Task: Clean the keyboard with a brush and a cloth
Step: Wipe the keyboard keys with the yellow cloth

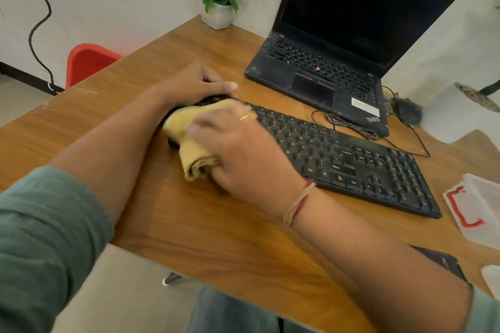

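A black keyboard point(351, 159) lies slantwise on the wooden table point(216, 224). My right hand point(243, 149) presses a folded yellow cloth point(189, 143) onto the keyboard's left end, fingers closed around it. My left hand point(197, 84) grips the far left corner of the keyboard, thumb pointing right along its back edge. The left part of the keyboard is hidden under both hands and the cloth. No brush is in sight.
An open black laptop point(338, 57) stands behind the keyboard, with cables point(359, 127) between them. A potted plant point(219, 3) is at the back, a white pot point(454, 113) at right, a clear plastic box point(476, 208) at the right edge, a red chair point(86, 62) at left.
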Demonstrator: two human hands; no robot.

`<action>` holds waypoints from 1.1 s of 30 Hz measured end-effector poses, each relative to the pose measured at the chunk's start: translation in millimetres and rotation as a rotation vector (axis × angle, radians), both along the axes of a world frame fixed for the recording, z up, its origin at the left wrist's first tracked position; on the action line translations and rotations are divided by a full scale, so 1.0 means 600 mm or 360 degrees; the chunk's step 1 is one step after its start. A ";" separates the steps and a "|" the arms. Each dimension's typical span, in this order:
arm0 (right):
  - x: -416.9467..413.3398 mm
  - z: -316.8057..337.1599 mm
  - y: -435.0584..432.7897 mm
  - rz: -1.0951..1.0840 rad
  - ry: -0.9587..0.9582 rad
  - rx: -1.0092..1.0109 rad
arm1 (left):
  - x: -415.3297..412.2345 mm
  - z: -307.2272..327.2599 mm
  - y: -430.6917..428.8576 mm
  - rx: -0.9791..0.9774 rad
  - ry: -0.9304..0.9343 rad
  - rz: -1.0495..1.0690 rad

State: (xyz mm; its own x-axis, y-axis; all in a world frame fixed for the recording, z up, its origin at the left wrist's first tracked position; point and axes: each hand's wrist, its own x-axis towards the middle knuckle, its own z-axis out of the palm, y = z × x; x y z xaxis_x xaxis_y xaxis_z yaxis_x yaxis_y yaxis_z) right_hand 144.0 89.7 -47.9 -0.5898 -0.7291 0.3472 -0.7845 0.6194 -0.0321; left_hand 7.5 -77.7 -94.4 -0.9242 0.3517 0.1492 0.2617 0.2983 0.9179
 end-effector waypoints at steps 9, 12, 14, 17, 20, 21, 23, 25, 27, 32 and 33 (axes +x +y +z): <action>0.014 -0.018 0.042 -0.0086 0.0212 0.0365 | 0.002 -0.003 0.001 -0.0048 0.0082 0.0032; 0.013 -0.018 0.050 -0.0073 0.0181 0.0296 | 0.003 -0.002 0.000 -0.0023 0.0073 0.0030; 0.008 -0.019 0.045 -0.0066 0.0151 0.0285 | 0.003 -0.001 0.000 -0.0016 0.0069 0.0020; 0.000 -0.018 0.028 -0.0027 0.0174 0.0331 | 0.005 0.002 0.001 -0.0043 0.0067 0.0008; -0.002 -0.011 0.021 -0.0012 0.0223 0.0494 | 0.006 0.003 0.000 -0.0062 0.0062 -0.0003; -0.001 -0.009 0.026 -0.0003 0.0230 0.0536 | 0.006 0.004 0.000 -0.0071 0.0048 0.0007; 0.001 -0.007 0.042 0.0016 0.0216 0.0556 | 0.006 0.002 -0.002 -0.0099 0.0038 0.0029; 0.001 -0.008 0.053 0.0031 0.0182 0.0502 | 0.006 0.001 0.000 -0.0102 0.0033 0.0053; -0.002 -0.009 0.048 0.0017 0.0154 0.0424 | 0.005 0.002 0.005 -0.0079 0.0039 0.0067; -0.010 -0.012 0.014 0.0020 0.0233 0.0456 | 0.004 -0.001 0.006 -0.0045 0.0076 0.0077; -0.009 -0.012 0.009 0.0012 0.0277 0.0480 | 0.005 -0.001 0.007 -0.0048 0.0073 0.0074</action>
State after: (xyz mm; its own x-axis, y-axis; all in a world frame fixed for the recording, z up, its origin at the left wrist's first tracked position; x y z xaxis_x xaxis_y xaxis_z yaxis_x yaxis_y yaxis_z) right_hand 138.4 94.8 -55.4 -0.5350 -0.8182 0.2105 -0.7667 0.5748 0.2859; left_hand 10.3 -73.7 -95.0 -0.9320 0.3136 0.1818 0.2886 0.3384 0.8957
